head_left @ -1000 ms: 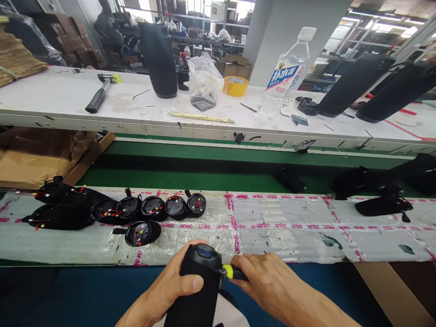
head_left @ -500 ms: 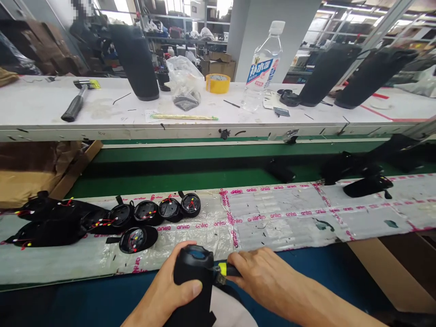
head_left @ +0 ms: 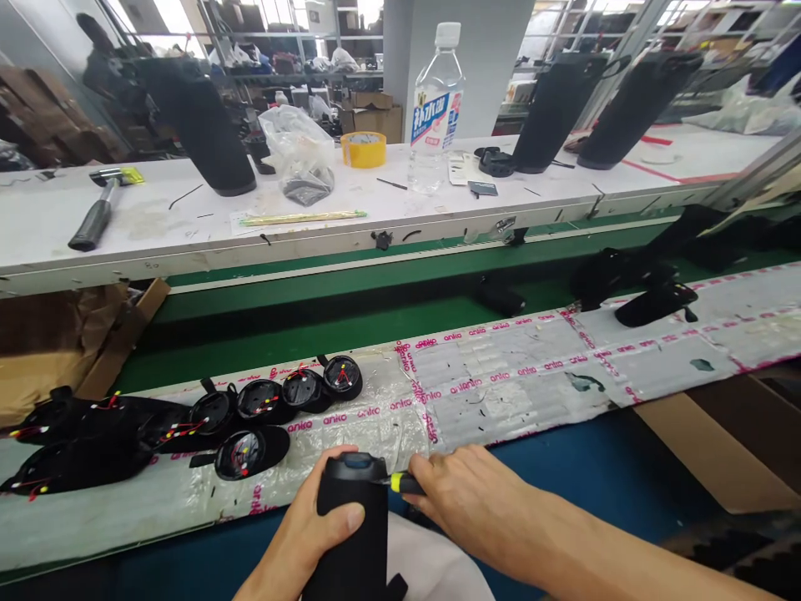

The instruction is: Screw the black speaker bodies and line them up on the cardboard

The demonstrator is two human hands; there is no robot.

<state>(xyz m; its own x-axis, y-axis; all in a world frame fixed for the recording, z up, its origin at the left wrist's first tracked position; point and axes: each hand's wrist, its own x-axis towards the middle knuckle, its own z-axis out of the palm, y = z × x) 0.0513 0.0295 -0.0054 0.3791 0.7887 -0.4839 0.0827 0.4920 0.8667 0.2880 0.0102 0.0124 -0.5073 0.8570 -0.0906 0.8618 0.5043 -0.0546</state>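
Compared with earlier frames: black cylinder (head_left: 355,542) in left hand (head_left: 313,534) stands more upright, its end cap (head_left: 355,467) foreshortened. Yellow collar of tool (head_left: 408,483) in right hand (head_left: 469,497) has come closer to the cylinder's side. Black tab (head_left: 397,587), below right of left thumb, more exposed. View swung right: bottle (head_left: 435,121) now beyond right hand's fingers, previously beyond its back.
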